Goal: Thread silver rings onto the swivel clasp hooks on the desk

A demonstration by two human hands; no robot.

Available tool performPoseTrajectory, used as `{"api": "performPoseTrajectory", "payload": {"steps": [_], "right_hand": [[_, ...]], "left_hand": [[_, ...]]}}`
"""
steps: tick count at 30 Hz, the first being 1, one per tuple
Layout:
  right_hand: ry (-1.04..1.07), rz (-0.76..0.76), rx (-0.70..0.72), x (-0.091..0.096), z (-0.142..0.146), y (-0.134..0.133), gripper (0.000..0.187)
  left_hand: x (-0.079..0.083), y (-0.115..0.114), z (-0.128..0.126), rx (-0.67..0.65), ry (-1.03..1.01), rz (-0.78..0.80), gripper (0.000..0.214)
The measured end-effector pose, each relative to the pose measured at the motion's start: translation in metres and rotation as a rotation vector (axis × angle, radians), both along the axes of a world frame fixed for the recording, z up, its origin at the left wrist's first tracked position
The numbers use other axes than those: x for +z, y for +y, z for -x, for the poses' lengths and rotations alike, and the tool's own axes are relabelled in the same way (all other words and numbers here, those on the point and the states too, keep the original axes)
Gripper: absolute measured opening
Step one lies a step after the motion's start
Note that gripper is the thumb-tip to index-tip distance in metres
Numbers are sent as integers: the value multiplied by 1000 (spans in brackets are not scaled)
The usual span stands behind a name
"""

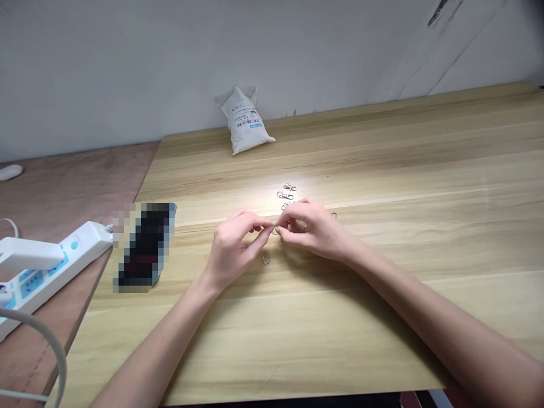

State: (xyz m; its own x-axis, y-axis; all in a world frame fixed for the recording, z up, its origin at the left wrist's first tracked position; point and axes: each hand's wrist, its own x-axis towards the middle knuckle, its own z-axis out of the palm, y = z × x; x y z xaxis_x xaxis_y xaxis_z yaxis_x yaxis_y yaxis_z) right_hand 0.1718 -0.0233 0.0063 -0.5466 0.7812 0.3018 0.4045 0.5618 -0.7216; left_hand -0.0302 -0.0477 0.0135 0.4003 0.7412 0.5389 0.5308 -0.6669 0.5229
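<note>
My left hand (233, 246) and my right hand (317, 229) meet fingertip to fingertip above the wooden table. Both are closed in a pinch on a small metal ring (275, 230), mostly covered by the fingers; whether a clasp is joined to it cannot be made out. Just beyond my right fingers lie silvery swivel clasps with rings: a far clasp (290, 187), a middle clasp (285, 196) and a nearer clasp (287, 206), partly hidden. One loose ring (266, 260) rests below my left fingertips. Another ring (334, 215) is beside my right hand, and more metal pieces show beneath its palm.
A white labelled packet (247, 124) leans at the back by the wall (170, 68). To the left, a pixelated dark phone-like object (147, 246) lies on the wooden tabletop (408, 323). A white power strip (85, 243) and a cable (57, 345) occupy the brown surface (114, 170).
</note>
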Motion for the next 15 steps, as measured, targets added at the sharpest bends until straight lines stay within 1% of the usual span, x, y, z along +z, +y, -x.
{"api": "performPoseTrajectory", "payload": {"steps": [2, 5, 7, 11, 15], "right_hand": [[134, 148, -20, 4, 2, -2, 10], [320, 389, -48, 8, 6, -5, 14], [415, 508, -48, 9, 9, -6, 18], [537, 661, -17, 7, 12, -8, 23], [612, 726, -22, 7, 13, -9, 23]], "left_hand": [[1, -1, -2, 10, -13, -40, 7], [0, -2, -3, 12, -8, -67, 11], [-1, -2, -3, 16, -3, -87, 13], [-3, -2, -1, 45, 6, -144, 12], [-2, -2, -1, 37, -5, -215, 13]]}}
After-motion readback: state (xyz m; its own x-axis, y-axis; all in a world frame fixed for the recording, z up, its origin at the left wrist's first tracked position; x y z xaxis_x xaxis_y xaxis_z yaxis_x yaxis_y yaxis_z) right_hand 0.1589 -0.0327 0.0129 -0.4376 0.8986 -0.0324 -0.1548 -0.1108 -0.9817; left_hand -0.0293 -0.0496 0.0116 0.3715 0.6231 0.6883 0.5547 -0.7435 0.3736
